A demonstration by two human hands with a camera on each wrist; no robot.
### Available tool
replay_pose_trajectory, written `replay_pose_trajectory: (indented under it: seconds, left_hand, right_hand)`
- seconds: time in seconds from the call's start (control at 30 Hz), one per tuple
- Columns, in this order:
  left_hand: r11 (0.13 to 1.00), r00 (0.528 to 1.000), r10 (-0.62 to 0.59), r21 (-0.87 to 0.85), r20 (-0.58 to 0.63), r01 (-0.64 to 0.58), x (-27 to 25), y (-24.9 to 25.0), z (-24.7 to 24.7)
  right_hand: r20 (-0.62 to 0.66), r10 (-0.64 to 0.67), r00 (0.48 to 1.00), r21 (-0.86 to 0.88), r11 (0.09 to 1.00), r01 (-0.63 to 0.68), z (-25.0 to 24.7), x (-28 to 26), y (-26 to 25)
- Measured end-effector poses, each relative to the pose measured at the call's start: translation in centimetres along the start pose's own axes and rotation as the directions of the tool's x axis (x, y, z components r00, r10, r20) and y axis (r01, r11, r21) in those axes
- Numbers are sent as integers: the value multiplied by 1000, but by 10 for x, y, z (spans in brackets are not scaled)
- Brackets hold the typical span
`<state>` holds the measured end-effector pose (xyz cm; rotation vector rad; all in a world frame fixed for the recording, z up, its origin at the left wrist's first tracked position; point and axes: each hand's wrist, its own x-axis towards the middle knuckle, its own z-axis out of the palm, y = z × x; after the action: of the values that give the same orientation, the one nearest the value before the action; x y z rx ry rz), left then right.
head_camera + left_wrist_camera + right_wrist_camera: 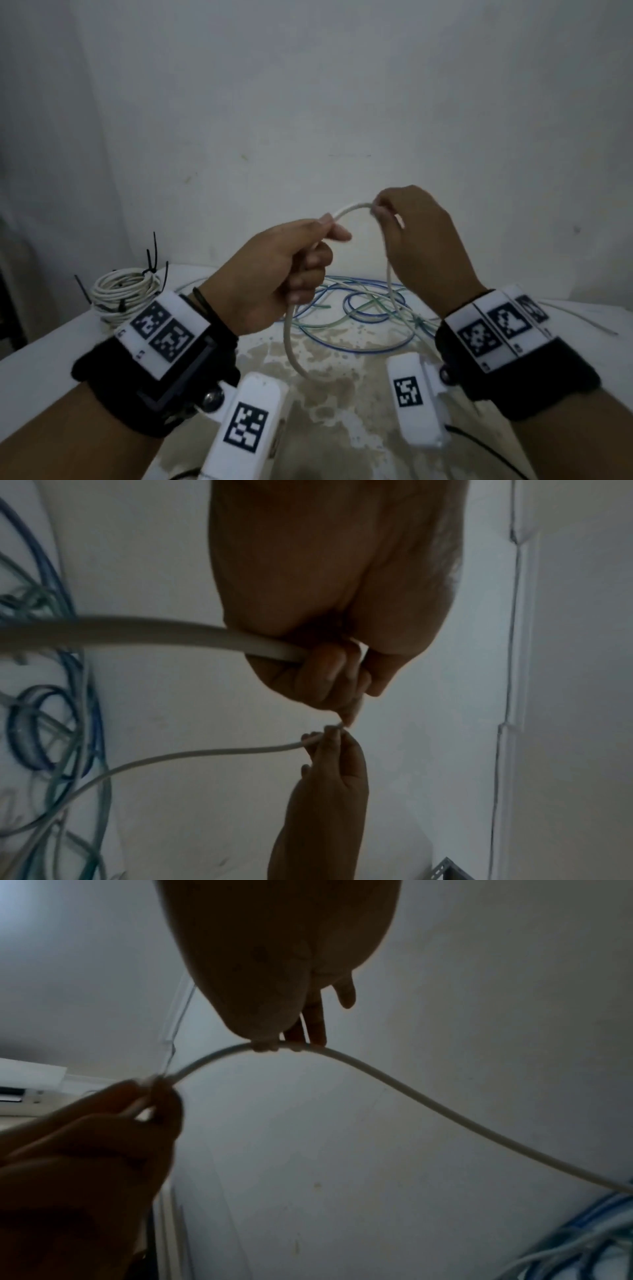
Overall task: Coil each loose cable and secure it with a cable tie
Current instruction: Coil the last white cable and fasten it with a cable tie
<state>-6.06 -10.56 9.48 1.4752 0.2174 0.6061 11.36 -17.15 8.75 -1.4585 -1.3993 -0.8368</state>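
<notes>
Left of the white cable (349, 208), a tied white coil (125, 291) sits finished. Your left hand (274, 270) is clenched around the cable, with your right hand (418, 236) pinching it alongside, above the blue and green cables (359, 308). First loop forming, likely; next, feed the arc into the left fist.
</notes>
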Motion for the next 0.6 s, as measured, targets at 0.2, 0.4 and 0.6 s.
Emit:
replay_pose_trajectory:
  seconds: [0.2,0.4,0.6]
  left_hand:
    - [987,990,9,-158,137,12,-24,-17,-17]
    - [910,967,226,-330,-115,-252,-24,12,-22]
    - [827,862,321,-327,-391,-457,-14,43,-37]
  right_hand:
    - [-66,290,955,115,953,-282,-6,12,26]
    - [100,330,939,100,935,-340,14,-11,10]
    - [556,307,772,115,892,-437,53,-58,-30]
